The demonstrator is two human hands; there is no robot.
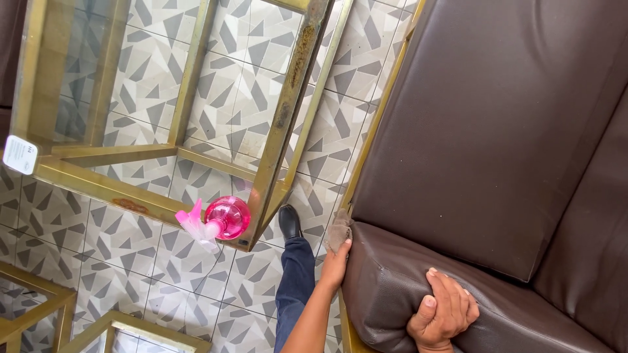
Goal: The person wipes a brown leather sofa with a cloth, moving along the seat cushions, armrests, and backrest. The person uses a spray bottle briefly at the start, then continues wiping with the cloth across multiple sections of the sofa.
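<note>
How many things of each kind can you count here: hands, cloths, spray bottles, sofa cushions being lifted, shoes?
Hands: 2, the left hand and the right hand
Cloth: 1
Pink spray bottle: 1
Brown cushion: 1
Black shoe: 1
Total: 6

This looks like a sitting room or a waiting lounge, in a home or a small office; which of the two cannot be told. A dark brown leather sofa [497,131] with padded cushions stands on a tiled floor [118,242] of grey and white geometric pattern. Beside it is a glass-topped desk [275,131] in a brass-coloured metal frame, with more such frames [59,307] near. A pink spray bottle [222,219] rests on the glass corner.
</note>
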